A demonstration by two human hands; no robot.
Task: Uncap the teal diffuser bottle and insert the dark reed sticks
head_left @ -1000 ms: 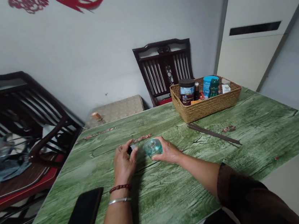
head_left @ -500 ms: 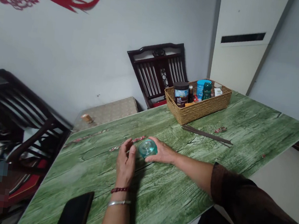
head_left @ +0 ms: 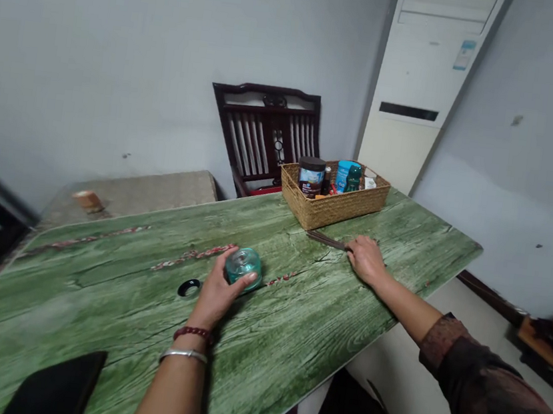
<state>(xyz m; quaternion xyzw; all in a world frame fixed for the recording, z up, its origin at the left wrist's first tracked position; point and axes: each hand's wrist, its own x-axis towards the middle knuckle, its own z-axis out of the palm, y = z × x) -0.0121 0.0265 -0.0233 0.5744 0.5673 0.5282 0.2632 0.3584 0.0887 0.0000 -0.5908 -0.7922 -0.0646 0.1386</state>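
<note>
My left hand rests on the green wood-pattern table, its fingers and thumb around a round teal glass jar. Just left of that hand, a black ring-shaped cap lies flat on the tabletop, apart from my fingers. My right hand is farther right, closed over a bundle of thin dark sticks. Part of the bundle is hidden under my fingers, and its tips point left toward the basket.
A woven basket of jars and small bottles stands at the table's far edge. A black phone lies at the near edge. A dark wooden chair stands behind the table, and a white air conditioner stands in the corner.
My right hand has left the jar and moved right onto the sticks. The black cap now lies on the table, away from my left hand. My view has swung left.
</note>
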